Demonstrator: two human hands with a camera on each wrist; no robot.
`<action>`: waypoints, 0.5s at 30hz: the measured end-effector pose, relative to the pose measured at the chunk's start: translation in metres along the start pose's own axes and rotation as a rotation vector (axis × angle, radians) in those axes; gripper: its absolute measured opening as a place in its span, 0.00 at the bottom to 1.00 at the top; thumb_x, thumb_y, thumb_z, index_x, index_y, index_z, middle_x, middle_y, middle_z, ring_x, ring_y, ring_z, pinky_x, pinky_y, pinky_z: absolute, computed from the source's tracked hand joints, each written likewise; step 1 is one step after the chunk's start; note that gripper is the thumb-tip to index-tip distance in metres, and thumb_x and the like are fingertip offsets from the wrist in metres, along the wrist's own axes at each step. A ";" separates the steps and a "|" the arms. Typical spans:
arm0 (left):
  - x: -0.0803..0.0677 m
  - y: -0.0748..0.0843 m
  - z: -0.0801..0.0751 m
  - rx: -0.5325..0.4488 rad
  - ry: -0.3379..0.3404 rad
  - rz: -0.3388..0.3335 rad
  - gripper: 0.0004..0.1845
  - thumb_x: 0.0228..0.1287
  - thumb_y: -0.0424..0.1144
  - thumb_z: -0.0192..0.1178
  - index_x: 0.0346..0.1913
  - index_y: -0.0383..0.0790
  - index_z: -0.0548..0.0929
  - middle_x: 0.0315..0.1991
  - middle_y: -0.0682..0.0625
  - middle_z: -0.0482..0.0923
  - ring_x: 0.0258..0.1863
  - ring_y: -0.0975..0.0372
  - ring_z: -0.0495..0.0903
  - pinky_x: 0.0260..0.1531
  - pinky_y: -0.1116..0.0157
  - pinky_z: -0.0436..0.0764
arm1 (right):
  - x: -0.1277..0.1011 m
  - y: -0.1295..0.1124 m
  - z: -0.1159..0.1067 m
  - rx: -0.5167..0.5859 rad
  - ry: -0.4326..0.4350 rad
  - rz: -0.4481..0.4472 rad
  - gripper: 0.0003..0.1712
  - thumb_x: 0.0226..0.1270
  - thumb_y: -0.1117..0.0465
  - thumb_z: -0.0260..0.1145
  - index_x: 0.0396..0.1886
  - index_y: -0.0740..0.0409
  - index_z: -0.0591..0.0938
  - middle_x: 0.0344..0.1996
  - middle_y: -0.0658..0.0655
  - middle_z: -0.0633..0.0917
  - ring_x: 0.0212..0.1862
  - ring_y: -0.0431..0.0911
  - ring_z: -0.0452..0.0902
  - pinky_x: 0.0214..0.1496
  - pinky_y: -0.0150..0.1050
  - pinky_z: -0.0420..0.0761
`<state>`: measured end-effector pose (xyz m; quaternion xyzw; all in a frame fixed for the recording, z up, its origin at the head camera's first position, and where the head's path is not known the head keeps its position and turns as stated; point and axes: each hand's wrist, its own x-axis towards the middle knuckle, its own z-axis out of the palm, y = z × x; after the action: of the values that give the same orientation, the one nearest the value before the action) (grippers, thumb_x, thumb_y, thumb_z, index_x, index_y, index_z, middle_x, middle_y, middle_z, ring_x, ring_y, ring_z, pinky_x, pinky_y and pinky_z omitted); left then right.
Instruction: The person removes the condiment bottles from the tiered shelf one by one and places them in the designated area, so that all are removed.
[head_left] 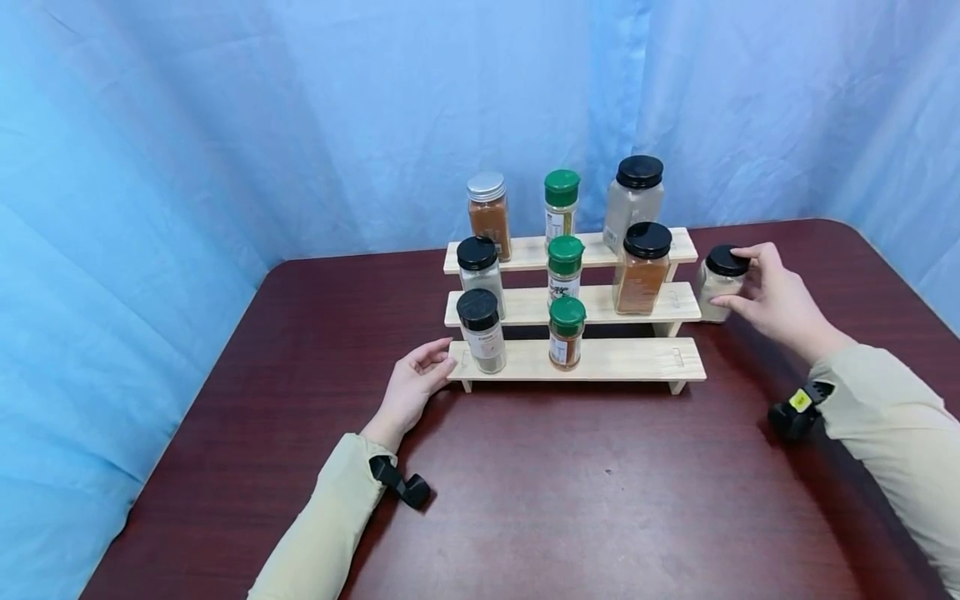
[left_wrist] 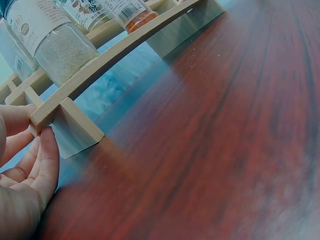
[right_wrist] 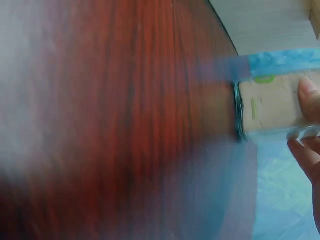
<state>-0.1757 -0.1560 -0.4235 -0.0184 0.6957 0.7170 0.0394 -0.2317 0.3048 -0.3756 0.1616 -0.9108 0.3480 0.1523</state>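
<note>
- Right hand (head_left: pixel 776 296) has its fingers wrapped round a black-lidded jar (head_left: pixel 718 283) standing on the dark red table (head_left: pixel 600 500), just beside the right end of the stepped wooden rack (head_left: pixel 637 360).
- Left hand (head_left: pixel 412 385) is loose, fingertips (left_wrist: pixel 45 150) touching the rack's lower left corner, not gripping anything.
- Rack's got eight spice jars across three steps.

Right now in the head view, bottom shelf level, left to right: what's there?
Left hand → black-lidded glass jar of grey spice → green-lidded jar of orange spice → bare right end of the pale wooden stepped rack.
</note>
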 end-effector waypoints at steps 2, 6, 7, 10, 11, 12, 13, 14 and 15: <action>0.000 0.001 0.000 -0.003 -0.001 0.002 0.23 0.63 0.26 0.58 0.62 0.28 0.71 0.37 0.51 0.75 0.27 0.73 0.74 0.29 0.76 0.77 | 0.002 0.001 -0.003 -0.026 -0.020 0.006 0.40 0.51 0.76 0.70 0.60 0.70 0.57 0.52 0.80 0.73 0.41 0.09 0.58 0.38 0.07 0.61; 0.001 0.001 0.000 0.004 -0.004 0.000 0.23 0.63 0.27 0.58 0.62 0.27 0.71 0.37 0.51 0.75 0.28 0.73 0.74 0.30 0.76 0.77 | 0.004 0.002 -0.006 -0.077 -0.022 0.006 0.39 0.50 0.75 0.72 0.59 0.71 0.60 0.49 0.79 0.74 0.38 0.09 0.56 0.36 0.07 0.60; 0.000 0.001 0.000 0.004 -0.002 -0.002 0.23 0.63 0.27 0.58 0.62 0.28 0.71 0.37 0.51 0.75 0.28 0.73 0.74 0.29 0.76 0.77 | 0.004 0.003 -0.006 -0.077 -0.021 0.004 0.39 0.50 0.74 0.72 0.59 0.71 0.61 0.48 0.79 0.74 0.38 0.09 0.55 0.36 0.07 0.60; 0.000 0.001 0.000 0.003 0.000 -0.007 0.23 0.63 0.27 0.58 0.62 0.29 0.71 0.37 0.51 0.74 0.28 0.72 0.74 0.29 0.76 0.77 | 0.004 0.002 -0.004 -0.057 -0.009 -0.003 0.38 0.49 0.76 0.72 0.58 0.72 0.61 0.49 0.79 0.74 0.37 0.08 0.54 0.37 0.07 0.60; 0.000 0.001 0.000 0.002 -0.002 -0.005 0.23 0.63 0.27 0.58 0.62 0.28 0.71 0.37 0.51 0.74 0.28 0.72 0.74 0.30 0.76 0.77 | 0.004 0.002 -0.004 -0.053 -0.003 -0.005 0.38 0.49 0.77 0.71 0.58 0.72 0.61 0.49 0.79 0.74 0.37 0.07 0.54 0.37 0.07 0.60; 0.000 0.001 0.000 0.000 -0.003 -0.005 0.23 0.63 0.27 0.58 0.62 0.28 0.71 0.37 0.51 0.74 0.28 0.72 0.75 0.30 0.76 0.77 | 0.005 0.002 -0.003 -0.051 0.002 -0.006 0.38 0.48 0.77 0.71 0.57 0.72 0.62 0.49 0.79 0.74 0.37 0.07 0.54 0.37 0.06 0.60; 0.000 0.002 0.000 -0.003 -0.003 -0.005 0.23 0.63 0.27 0.58 0.62 0.28 0.71 0.37 0.51 0.74 0.28 0.72 0.75 0.30 0.76 0.77 | 0.005 0.002 -0.003 -0.054 0.006 -0.009 0.38 0.48 0.78 0.72 0.57 0.72 0.62 0.49 0.79 0.74 0.37 0.07 0.55 0.37 0.06 0.60; 0.000 0.002 0.000 -0.001 -0.003 -0.003 0.23 0.63 0.27 0.58 0.61 0.27 0.71 0.37 0.50 0.74 0.28 0.72 0.75 0.30 0.76 0.77 | 0.006 0.001 -0.003 -0.064 0.008 -0.010 0.38 0.47 0.78 0.72 0.57 0.72 0.62 0.49 0.78 0.75 0.37 0.10 0.60 0.37 0.06 0.60; -0.001 0.002 0.000 0.002 -0.003 -0.002 0.23 0.63 0.27 0.58 0.61 0.27 0.71 0.38 0.50 0.74 0.28 0.72 0.75 0.30 0.76 0.77 | 0.007 0.002 -0.003 -0.071 0.007 -0.011 0.38 0.48 0.78 0.72 0.57 0.71 0.62 0.49 0.78 0.75 0.39 0.16 0.68 0.37 0.06 0.60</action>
<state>-0.1754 -0.1564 -0.4212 -0.0181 0.6963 0.7163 0.0413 -0.2381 0.3063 -0.3719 0.1599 -0.9212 0.3152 0.1628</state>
